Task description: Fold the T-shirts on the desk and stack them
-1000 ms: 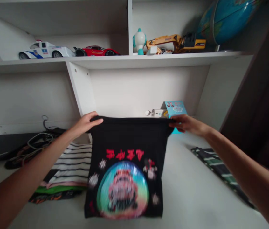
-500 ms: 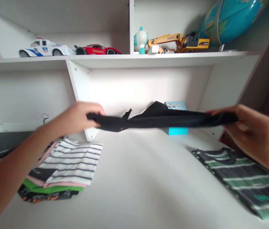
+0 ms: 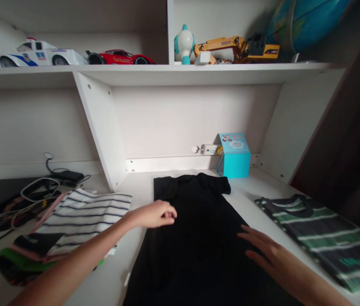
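Observation:
A black T-shirt [image 3: 199,238] lies spread on the white desk, its short-sleeved end at the back and its body running past the bottom of the view. Over its left edge is my left hand [image 3: 159,213], fingers curled in with the thumb close beside them; no raised cloth shows in it. My right hand [image 3: 266,246] rests at the right edge of the shirt, fingers stretched out and flat, touching or just above the cloth.
A pile of folded clothes topped by a striped white shirt [image 3: 93,216] lies left, near cables [image 3: 39,191]. Right is a folded green-striped shirt [image 3: 327,233]. A blue desk calendar [image 3: 236,163] stands at the back. Overhead, a shelf [image 3: 215,76] carries toy vehicles and a globe [image 3: 307,25].
The black T-shirt, stretched in the air between both hands before, now lies flat on the desk. Both hands have come down and inward, and the right has let go.

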`<state>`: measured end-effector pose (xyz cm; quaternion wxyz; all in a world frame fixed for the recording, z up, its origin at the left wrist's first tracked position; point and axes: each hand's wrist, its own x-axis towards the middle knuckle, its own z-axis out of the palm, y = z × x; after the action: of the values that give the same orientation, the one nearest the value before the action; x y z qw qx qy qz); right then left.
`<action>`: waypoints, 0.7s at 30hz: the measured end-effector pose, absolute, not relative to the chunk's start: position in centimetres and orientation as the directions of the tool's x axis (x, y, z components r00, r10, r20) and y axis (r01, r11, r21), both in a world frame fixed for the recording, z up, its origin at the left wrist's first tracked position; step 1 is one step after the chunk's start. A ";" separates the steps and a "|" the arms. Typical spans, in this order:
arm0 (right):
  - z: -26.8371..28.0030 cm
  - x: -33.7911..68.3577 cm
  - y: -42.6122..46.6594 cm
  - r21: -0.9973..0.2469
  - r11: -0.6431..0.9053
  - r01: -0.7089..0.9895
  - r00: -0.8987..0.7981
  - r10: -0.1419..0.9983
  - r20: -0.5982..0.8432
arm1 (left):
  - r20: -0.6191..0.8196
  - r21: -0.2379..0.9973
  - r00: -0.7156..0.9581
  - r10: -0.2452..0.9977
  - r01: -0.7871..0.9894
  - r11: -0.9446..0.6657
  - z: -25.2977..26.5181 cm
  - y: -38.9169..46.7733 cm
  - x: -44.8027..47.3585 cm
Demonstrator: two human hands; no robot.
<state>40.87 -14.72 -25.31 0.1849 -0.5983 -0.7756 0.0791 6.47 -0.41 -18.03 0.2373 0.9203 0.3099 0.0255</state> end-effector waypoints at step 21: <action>-27.2 39.1 13.1 -0.246 -0.061 0.967 0.059 0.998 -0.016 | -0.180 0.910 -0.130 0.975 0.355 0.215 -22.2 13.3 -4.1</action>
<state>39.15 13.07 -27.17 0.0847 -0.7227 -0.6800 0.0906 -4.07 13.28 -22.24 0.4217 0.5071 0.6555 0.3678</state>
